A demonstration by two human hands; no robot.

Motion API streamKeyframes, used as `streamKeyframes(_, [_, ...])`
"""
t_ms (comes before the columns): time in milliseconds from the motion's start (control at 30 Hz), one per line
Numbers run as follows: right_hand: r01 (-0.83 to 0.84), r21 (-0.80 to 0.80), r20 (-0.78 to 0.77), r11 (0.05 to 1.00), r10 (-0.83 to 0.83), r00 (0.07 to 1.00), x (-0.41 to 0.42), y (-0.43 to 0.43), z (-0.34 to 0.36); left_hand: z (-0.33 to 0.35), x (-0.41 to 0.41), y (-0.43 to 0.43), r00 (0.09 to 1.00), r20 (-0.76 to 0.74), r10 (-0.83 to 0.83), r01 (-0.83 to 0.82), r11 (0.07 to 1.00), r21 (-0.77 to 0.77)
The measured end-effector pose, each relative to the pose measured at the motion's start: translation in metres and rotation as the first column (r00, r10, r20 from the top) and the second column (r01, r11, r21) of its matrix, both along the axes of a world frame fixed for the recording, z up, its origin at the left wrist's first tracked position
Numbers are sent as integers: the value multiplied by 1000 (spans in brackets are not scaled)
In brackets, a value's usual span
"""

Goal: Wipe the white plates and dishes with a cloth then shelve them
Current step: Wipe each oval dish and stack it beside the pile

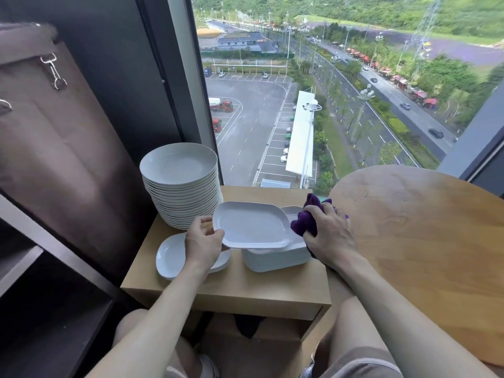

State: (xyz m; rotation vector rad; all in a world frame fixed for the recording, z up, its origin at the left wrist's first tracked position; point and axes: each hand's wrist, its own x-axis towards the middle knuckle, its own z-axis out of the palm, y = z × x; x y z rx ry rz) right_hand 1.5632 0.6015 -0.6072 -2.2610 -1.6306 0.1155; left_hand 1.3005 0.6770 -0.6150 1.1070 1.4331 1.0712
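Left hand (203,238) pinches the left rim of a rectangular white dish (252,227), raised level just above the stack of like dishes (272,259) near the low wooden cabinet's (231,285) right edge, evidently to present its face for wiping. Right hand (331,231), fingers curled, grips the purple cloth (306,219) at the dish's right rim.

Left hand (203,241) grips 1 rectangular white dish (252,224) by its rim, above a stack of dishes (275,259) on the counter (231,285) — right hand (328,233) clutches a purple cloth (306,218) beside it.
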Motion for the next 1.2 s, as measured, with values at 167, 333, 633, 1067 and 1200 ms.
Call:
streamKeyframes(167, [20, 21, -26, 1000, -19, 999, 1, -5, -6, 6, -60, -3, 992, -5, 128, -128, 990, 64])
streamKeyframes(333, [-39, 19, -51, 999, 40, 998, -17, 8, -7, -1, -109, -10, 960, -19, 279, -278, 959, 48])
streamKeyframes(633, [-97, -46, -44, 994, 95, 995, -44, 23, -18, -36, -134, -3, 939, -109, 325, -334, 939, -79])
streamKeyframes(1067, [-28, -115, -92, 993, 18, 996, -44, 29, -28, -39, -124, 4, 907, -398, 136, -213, 964, -156])
streamKeyframes(1200, [-19, -113, -114, 993, 6, 993, -44, 29, -29, -34, -119, 2, 894, -444, 61, -163, 967, -194])
